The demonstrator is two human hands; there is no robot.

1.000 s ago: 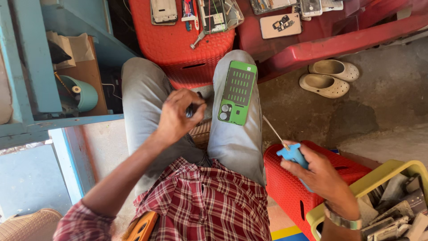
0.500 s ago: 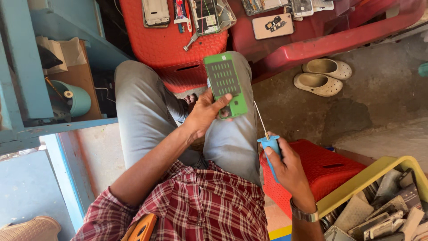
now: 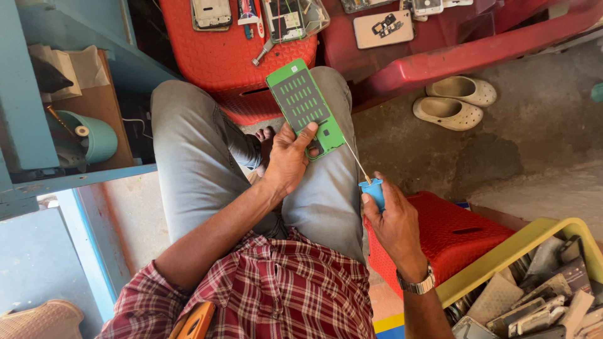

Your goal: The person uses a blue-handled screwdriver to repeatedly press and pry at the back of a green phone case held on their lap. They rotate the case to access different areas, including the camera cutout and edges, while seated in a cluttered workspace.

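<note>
Panel point(image 3: 305, 108) green, flat, rectangular, rows of small slots on dark centre, lying tilted over my right knee. Left hand point(image 3: 290, 160) clamps its lower end. Right hand point(image 3: 391, 221) closed round blue-handled screwdriver point(image 3: 370, 183), thin shaft touching panel's corner, I see.

We see 2 pale clogs point(image 3: 455, 102) on the concrete floor point(image 3: 540, 150), a red stool point(image 3: 239, 56) bearing phone parts, and a yellow crate point(image 3: 521, 251) of scrap devices.
</note>
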